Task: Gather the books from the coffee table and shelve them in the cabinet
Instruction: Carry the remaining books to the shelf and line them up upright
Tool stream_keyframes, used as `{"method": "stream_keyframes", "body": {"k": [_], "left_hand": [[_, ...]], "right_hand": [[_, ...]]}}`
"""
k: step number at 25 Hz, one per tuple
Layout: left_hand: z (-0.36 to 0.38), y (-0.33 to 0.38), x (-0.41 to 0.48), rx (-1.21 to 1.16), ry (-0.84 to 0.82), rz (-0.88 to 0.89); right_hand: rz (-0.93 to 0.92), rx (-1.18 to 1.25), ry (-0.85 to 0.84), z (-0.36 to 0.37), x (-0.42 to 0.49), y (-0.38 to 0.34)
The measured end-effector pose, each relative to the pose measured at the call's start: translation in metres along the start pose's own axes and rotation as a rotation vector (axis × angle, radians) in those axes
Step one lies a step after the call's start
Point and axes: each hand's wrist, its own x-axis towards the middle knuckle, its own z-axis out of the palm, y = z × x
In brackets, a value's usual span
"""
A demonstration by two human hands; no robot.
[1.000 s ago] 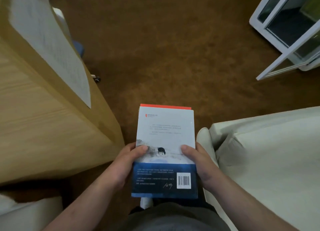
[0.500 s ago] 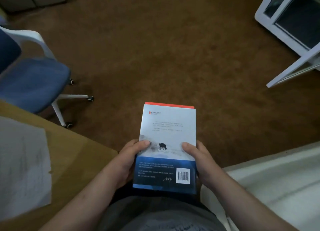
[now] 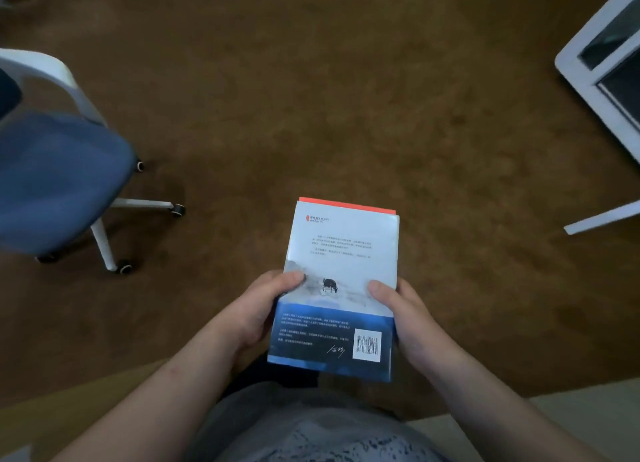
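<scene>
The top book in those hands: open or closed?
Closed: the top book shows its whole back cover, barcode included, no pages spread.

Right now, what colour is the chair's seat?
Blue. The chair seat on white legs shows best in the head view.

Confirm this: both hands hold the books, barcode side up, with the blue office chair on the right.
Wrong side: the head view shows the blue office chair on the left. The left hand and right hand do hold the books, barcode side up.
</scene>
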Motion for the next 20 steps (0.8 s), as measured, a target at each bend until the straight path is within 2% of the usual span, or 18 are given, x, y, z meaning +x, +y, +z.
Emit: {"method": "stream_keyframes", "body": {"k": [6,12,20], "left_hand": [[-0.063,0.108,0.033,-0.081,0.025,0.073],[-0.149,0.156,0.034,-0.286,0.327,0.179],[-0.222,0.207,0.027,-0.584,0.604,0.375]], "right_hand": [[0.026,-0.075,-0.061,0.081,0.096,-0.09],[0.042,-0.295,-0.326,0.195,0.181,-0.16],[0.093,-0.617,-0.737,0.362,0.277,-0.234]]}}
